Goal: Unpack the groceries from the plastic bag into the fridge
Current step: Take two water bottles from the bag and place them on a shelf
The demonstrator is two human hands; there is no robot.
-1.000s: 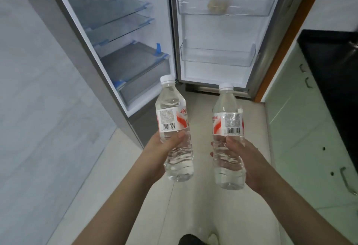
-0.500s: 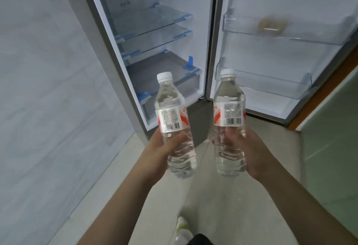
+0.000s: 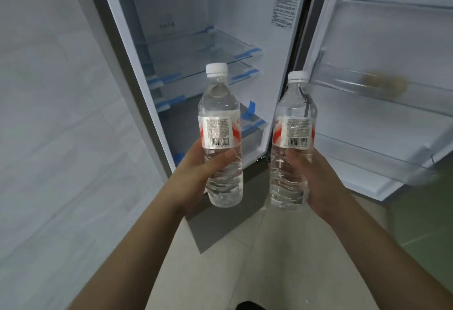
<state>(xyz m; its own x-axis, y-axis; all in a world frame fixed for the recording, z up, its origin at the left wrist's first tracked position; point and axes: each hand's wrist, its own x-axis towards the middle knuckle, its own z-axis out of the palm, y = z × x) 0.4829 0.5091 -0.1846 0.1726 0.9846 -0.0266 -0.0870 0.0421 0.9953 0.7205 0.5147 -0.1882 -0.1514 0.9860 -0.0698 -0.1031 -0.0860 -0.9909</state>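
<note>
I hold two clear water bottles upright in front of the open fridge (image 3: 186, 15). My left hand (image 3: 196, 177) grips the left bottle (image 3: 219, 104) around its lower half. My right hand (image 3: 316, 182) grips the right bottle (image 3: 295, 113) the same way. Both have white caps and red-and-white labels with barcodes facing me. The fridge interior shows bare glass shelves (image 3: 203, 47) with blue tape and a drawer (image 3: 252, 138) at the bottom. No plastic bag is in view.
The fridge door (image 3: 382, 40) stands open to the right, with clear door bins (image 3: 392, 160); a blurred tan item (image 3: 384, 84) lies in the upper bin. A pale tiled wall (image 3: 49, 138) is on the left. Light floor tiles lie below.
The fridge has grown larger and shifted right in view as I came closer. Both bottles have risen with my hands and now stand level with the lower shelves.
</note>
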